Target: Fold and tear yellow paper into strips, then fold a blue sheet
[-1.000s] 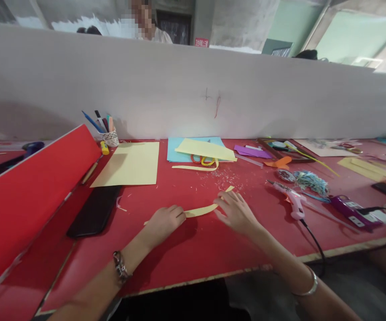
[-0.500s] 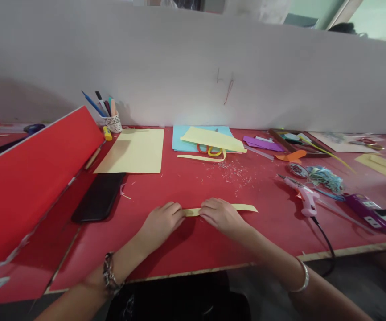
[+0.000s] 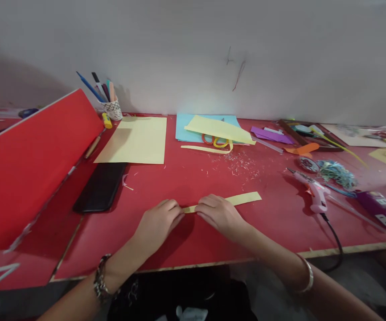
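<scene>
A narrow pale-yellow paper strip [image 3: 244,198] runs between my two hands, low over the red tabletop near its front edge. My left hand [image 3: 161,220] pinches the strip's left end, its fingers curled and covering that end. Closed on the strip's middle is my right hand [image 3: 221,217], with the free end sticking out to the right beyond it. A short stretch of the strip shows between the fingertips. My thumbs are mostly hidden under the fingers.
Left are a black phone [image 3: 101,189], a yellow sheet [image 3: 139,140], a pen cup [image 3: 112,109] and a slanted red board [image 3: 35,165]. Behind lie scissors [image 3: 220,141] under folded paper [image 3: 218,129]. Right are a pink glue gun [image 3: 313,191] and a purple power strip [image 3: 380,209].
The camera view has tilted down. The strip's free right end now angles upward and shows more of its face. Both hands keep their hold, the right slightly nearer the left.
</scene>
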Demonstrator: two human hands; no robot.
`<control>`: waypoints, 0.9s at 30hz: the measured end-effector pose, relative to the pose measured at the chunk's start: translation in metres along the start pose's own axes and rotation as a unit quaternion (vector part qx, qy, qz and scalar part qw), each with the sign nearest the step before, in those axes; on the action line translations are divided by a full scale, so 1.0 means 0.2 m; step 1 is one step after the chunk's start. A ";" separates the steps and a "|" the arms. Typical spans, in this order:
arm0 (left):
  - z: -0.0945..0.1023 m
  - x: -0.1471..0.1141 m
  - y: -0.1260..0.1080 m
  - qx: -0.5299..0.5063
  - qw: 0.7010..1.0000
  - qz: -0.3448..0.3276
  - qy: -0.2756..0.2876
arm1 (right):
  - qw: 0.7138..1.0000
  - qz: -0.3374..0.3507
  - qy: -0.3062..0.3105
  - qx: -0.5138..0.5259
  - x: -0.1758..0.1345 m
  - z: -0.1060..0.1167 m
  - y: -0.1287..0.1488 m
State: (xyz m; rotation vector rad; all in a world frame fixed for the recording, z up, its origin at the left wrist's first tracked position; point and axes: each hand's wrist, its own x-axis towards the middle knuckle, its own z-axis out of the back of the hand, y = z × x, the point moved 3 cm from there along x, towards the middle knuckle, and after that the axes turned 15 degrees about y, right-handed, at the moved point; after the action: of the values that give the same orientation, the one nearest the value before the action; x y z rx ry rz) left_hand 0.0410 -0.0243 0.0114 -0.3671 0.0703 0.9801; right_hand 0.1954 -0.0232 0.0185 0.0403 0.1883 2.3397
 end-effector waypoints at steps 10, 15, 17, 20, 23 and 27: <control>0.01 -0.03 0.05 -0.064 0.996 0.043 -0.051 | 0.999 -0.014 0.023 0.046 0.03 0.00 -0.03; 0.02 -0.02 0.05 -0.045 0.996 0.068 -0.034 | 0.999 -0.025 0.027 0.038 0.03 -0.01 -0.05; 0.02 -0.02 0.05 -0.039 0.996 0.078 -0.025 | 0.999 -0.023 0.028 0.034 0.02 -0.01 -0.06; 0.02 -0.02 0.05 -0.032 0.996 0.085 -0.019 | 0.999 -0.018 0.021 0.025 0.02 -0.01 -0.06; 0.02 -0.01 0.05 -0.024 0.996 0.083 -0.015 | 1.000 -0.007 0.012 0.022 0.02 -0.01 -0.06; 0.02 -0.02 0.05 -0.011 0.997 0.079 -0.021 | 1.000 0.004 -0.004 0.020 0.02 -0.02 -0.07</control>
State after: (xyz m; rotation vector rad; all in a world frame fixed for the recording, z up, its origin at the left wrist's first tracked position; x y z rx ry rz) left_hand 0.0309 -0.0212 0.0134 -0.3655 0.0497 1.1452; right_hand 0.2020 -0.0118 0.0131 0.0699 0.2310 2.3428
